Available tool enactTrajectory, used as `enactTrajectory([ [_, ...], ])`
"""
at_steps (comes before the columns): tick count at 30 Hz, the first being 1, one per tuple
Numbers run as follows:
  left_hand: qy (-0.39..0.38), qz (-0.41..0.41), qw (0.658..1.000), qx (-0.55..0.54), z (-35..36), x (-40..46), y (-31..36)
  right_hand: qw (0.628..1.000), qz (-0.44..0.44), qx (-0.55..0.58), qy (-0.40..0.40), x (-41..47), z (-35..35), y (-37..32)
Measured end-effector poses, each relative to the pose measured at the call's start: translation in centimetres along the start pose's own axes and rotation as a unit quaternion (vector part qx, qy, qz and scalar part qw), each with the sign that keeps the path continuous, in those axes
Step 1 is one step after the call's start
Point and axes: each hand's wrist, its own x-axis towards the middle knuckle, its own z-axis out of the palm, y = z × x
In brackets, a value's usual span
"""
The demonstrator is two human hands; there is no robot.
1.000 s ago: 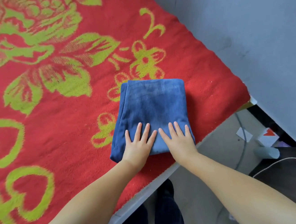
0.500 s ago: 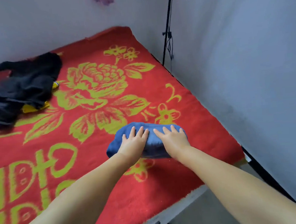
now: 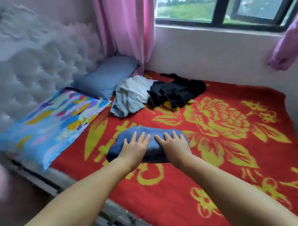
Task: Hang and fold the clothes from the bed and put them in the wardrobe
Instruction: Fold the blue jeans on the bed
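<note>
Left to right: patterned pillow [image 3: 50,122] by the headboard, blue pillow [image 3: 104,77] behind it. Left hand [image 3: 135,148] flat, fingers straight, on top of the folded blue garment [image 3: 153,148]; right hand [image 3: 173,144] flat beside it, same pose. Garment sits under both palms, over the red blanket [image 3: 240,158]; contact with the blanket unclear. Grey-white clothes [image 3: 130,96] and black clothes [image 3: 175,90] piled well beyond the hands, near the window wall.
</note>
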Motion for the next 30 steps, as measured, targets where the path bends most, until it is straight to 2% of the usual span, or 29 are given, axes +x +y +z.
enactTrajectory([
  [7, -0.017, -0.207, 0.977, -0.046, 2.5, -16.7, -14.2, 0.972, -0.225, -0.056, 0.035, 0.8, -5.3, -20.4],
  [15, -0.028, -0.397, 0.911, -0.108, 11.5, -40.1, -28.0, 0.909, -0.403, -0.097, 0.031, -5.6, -6.1, -47.9],
  [19, -0.071, -0.464, 0.874, -0.123, 15.1, -51.9, -32.9, 0.875, -0.475, -0.092, 0.014, -10.3, -4.7, -61.3],
  [23, -0.123, -0.516, 0.836, -0.138, 17.9, -60.4, -35.5, 0.840, -0.537, -0.077, -0.008, -13.5, -3.6, -70.5],
  [30, -0.152, -0.574, 0.786, -0.172, 22.9, -70.1, -39.8, 0.784, -0.611, -0.108, -0.025, -16.6, -2.2, -83.2],
])
